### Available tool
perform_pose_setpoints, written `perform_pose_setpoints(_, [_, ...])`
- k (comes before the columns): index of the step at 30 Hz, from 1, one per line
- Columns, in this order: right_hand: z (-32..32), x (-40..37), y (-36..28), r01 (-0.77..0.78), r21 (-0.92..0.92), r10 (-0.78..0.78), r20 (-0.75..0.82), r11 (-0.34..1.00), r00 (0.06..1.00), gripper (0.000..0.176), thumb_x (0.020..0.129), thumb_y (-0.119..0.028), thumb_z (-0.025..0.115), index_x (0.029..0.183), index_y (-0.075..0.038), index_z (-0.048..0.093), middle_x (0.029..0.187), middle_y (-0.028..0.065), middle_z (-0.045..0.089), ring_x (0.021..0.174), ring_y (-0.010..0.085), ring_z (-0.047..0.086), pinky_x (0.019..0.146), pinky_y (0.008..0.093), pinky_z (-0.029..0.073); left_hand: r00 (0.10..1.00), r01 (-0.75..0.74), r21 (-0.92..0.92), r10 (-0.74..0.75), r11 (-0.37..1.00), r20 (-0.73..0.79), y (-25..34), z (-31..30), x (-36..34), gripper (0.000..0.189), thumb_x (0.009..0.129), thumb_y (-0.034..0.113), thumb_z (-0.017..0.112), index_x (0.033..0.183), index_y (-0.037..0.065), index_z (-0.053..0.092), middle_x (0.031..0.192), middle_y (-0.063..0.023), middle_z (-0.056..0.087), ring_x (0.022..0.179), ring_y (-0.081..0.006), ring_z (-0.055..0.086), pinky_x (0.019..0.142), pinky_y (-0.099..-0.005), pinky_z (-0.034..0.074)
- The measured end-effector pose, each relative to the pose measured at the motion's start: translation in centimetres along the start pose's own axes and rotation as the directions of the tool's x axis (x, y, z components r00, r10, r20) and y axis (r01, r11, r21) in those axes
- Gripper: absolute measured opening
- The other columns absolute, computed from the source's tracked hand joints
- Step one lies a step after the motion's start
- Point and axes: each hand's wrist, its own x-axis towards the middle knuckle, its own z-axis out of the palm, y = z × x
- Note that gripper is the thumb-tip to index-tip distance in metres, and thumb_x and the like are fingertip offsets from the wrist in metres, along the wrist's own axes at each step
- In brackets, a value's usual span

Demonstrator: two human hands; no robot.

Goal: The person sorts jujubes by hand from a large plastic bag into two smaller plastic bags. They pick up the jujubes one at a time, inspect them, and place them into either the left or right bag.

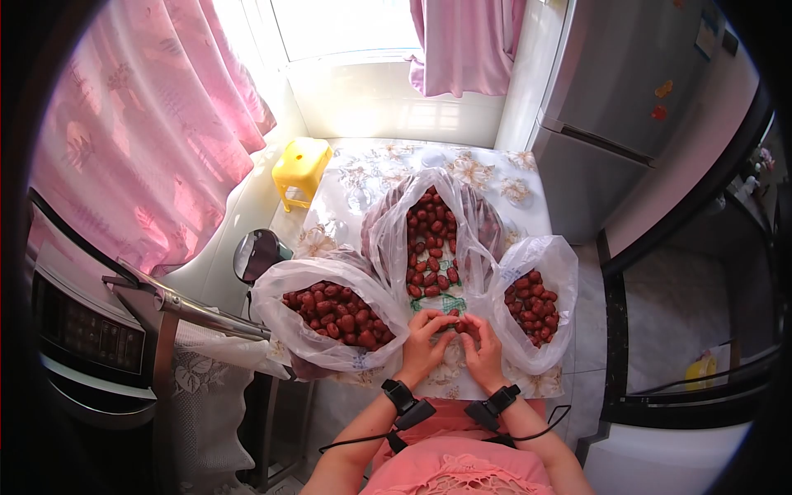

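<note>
My left hand and my right hand meet over the front of the table, fingers closed around a red date between them. Just beyond my fingertips, a large clear plastic bag lies open with many red dates in it. Left of my hands sits a second open bag, full of dates. A third bag with dates stands to the right. Each wrist wears a black strapped device.
A floral tablecloth covers the table. Behind it on the left stands a yellow stool. A grey refrigerator is at the right, pink curtains at the left, and a dark appliance at the lower left.
</note>
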Motion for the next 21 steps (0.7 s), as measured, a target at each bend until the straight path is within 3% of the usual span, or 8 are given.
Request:
perform_pose_setpoints(6, [0.1, 0.0, 0.0, -0.017, 0.054, 0.016, 0.016, 0.998, 1.000, 0.038, 0.096, 0.004, 0.061, 0.133, -0.001, 0.056, 0.118, 0.0161, 0.067, 0.107, 0.0275, 0.070, 0.092, 0.0365, 0.056, 0.999, -0.035, 0.017, 0.035, 0.999, 0.001, -0.6, 0.2, -0.1, 0.029, 0.078, 0.001, 0.078, 0.106, 0.007, 0.075, 0.107, -0.0104, 0.064, 0.100, -0.0273, 0.066, 0.084, -0.0353, 0.054])
perform_pose_setpoints(11, [-0.2, 0.3, -0.4, 0.107, -0.116, -0.105, 0.026, 0.987, 0.994, 0.042, 0.089, 0.006, 0.064, 0.129, -0.002, 0.059, 0.120, 0.0165, 0.065, 0.110, 0.0325, 0.067, 0.094, 0.0391, 0.054, 1.000, 0.005, -0.036, -0.006, 0.999, -0.018, -0.8, 0.4, -0.2, 0.024, 0.077, 0.002, 0.079, 0.100, 0.005, 0.074, 0.107, -0.0101, 0.064, 0.101, -0.0268, 0.066, 0.084, -0.0350, 0.054])
perform_pose_setpoints(14, [-0.3, 0.4, -0.2, 0.142, -0.127, -0.137, 0.047, 0.982, 0.989, 0.042, 0.085, 0.006, 0.066, 0.125, -0.003, 0.062, 0.120, 0.0166, 0.064, 0.109, 0.0341, 0.066, 0.093, 0.0399, 0.054, 1.000, 0.000, -0.044, 0.000, 0.999, -0.008, -0.6, 0.2, -0.2, 0.023, 0.076, 0.003, 0.081, 0.098, 0.004, 0.073, 0.107, -0.0098, 0.064, 0.101, -0.0262, 0.066, 0.085, -0.0348, 0.054])
perform_pose_setpoints(21, [-0.3, 0.6, -1.0, 0.134, -0.129, -0.132, 0.027, 0.983, 0.991, 0.038, 0.084, 0.007, 0.067, 0.120, -0.002, 0.065, 0.117, 0.0155, 0.066, 0.102, 0.0306, 0.068, 0.089, 0.0374, 0.055, 1.000, 0.002, -0.056, -0.002, 0.998, 0.000, -0.5, 0.2, -0.1, 0.028, 0.073, 0.006, 0.085, 0.100, 0.005, 0.074, 0.106, -0.0093, 0.064, 0.101, -0.0260, 0.065, 0.086, -0.0349, 0.053])
